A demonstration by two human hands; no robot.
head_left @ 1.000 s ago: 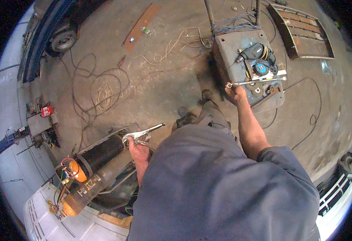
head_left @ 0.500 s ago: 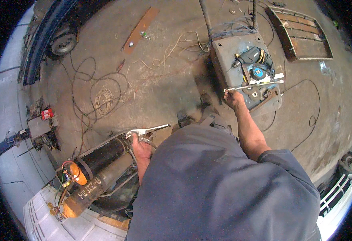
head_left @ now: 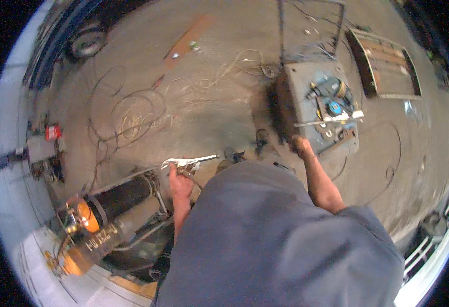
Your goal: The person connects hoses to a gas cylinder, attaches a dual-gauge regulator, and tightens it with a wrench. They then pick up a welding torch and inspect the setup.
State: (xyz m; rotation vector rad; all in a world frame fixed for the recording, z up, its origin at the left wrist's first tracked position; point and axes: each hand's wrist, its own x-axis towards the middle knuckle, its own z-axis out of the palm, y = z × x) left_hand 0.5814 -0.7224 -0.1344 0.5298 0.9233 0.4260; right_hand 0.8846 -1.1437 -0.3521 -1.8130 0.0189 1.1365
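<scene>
My left hand [head_left: 181,184] is closed around silver locking pliers [head_left: 188,162], whose long handle points right, in front of my body. My right hand [head_left: 302,147] hangs low beside the near left edge of a grey work cart [head_left: 304,92]; its fingers are smeared by motion. A long ring spanner [head_left: 311,123] lies across the cart top, its left end just above that hand, with a gap between them. Behind the spanner sit a dark power drill [head_left: 332,88] and a round blue-faced object [head_left: 333,107]. Several metal washers [head_left: 327,133] lie nearer me.
Two gas cylinders [head_left: 124,197] lie strapped on a frame at my lower left. Loose hoses and cables [head_left: 132,123] sprawl over the floor ahead. A rusty flat bar [head_left: 188,38] lies farther off. At the far right rests a metal frame tray [head_left: 370,77].
My right hand has come away from the spanner's left end and dropped nearer to me. The whole view has shifted and blurred; my left hand keeps the locking pliers.
</scene>
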